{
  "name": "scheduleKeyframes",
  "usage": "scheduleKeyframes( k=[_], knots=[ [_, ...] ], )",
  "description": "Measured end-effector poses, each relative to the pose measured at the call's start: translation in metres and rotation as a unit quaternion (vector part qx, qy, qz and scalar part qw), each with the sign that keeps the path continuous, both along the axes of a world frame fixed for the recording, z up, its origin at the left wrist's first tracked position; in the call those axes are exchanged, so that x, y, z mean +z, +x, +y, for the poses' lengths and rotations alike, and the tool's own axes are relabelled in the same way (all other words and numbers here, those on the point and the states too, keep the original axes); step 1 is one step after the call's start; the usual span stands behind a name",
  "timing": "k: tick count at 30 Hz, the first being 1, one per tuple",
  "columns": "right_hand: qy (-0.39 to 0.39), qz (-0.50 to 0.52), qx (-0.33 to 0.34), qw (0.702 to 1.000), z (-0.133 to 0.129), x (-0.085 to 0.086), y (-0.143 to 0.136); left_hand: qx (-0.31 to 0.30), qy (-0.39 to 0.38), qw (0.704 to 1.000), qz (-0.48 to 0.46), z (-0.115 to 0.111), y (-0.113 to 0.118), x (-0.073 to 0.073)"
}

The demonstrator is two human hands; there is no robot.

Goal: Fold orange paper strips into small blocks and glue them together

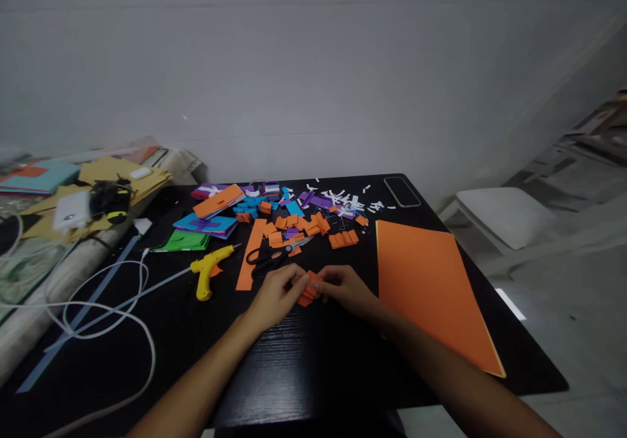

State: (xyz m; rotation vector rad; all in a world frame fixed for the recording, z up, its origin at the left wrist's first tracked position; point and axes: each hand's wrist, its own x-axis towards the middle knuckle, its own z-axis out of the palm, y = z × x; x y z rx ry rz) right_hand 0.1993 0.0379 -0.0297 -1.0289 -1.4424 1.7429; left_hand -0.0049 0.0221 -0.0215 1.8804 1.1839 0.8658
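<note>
Between my two hands, just above the black table, is a folded orange paper piece (309,289) with creases across it. My left hand (279,293) pinches its left side between thumb and fingers. My right hand (347,288) grips its right side the same way. Right beyond my left hand lie scissors (267,258) with black handles, blades pointing right. An orange paper strip (251,255) is beside them on the left. Several small folded orange pieces (296,226) are scattered past the scissors, and a pleated orange piece (343,239) lies beyond my right hand.
A yellow glue gun (210,269) lies left, near a looping white cable (147,333). Large orange sheets (426,281) cover the table's right side. Farther back are stacked coloured papers (206,224), white scraps (345,200) and a phone (401,191). A white stool (494,213) stands right.
</note>
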Motion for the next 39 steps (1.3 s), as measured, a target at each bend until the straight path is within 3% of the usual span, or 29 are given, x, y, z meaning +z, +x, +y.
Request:
scheduleKeyframes(
  k=[13, 17, 22, 30, 39],
  knots=[
    [-0.012, 0.004, 0.022, 1.000, 0.003, -0.002, 0.003, -0.002, -0.025, 1.000, -0.010, 0.000, -0.001, 0.002],
    [-0.014, 0.027, -0.015, 0.999, 0.003, -0.003, 0.002, -0.005, -0.070, 0.996, -0.061, 0.002, -0.002, 0.004],
    [-0.048, 0.058, -0.081, 0.994, 0.005, -0.005, 0.003, 0.005, -0.114, 0.991, -0.069, 0.005, -0.003, -0.004],
    [-0.012, 0.030, -0.053, 0.998, 0.003, -0.001, 0.003, 0.019, -0.106, 0.993, -0.038, 0.006, -0.005, -0.009],
    [0.028, -0.039, -0.077, 0.996, 0.001, -0.003, 0.005, 0.027, -0.068, 0.997, -0.023, 0.004, -0.001, -0.005]
  ],
)
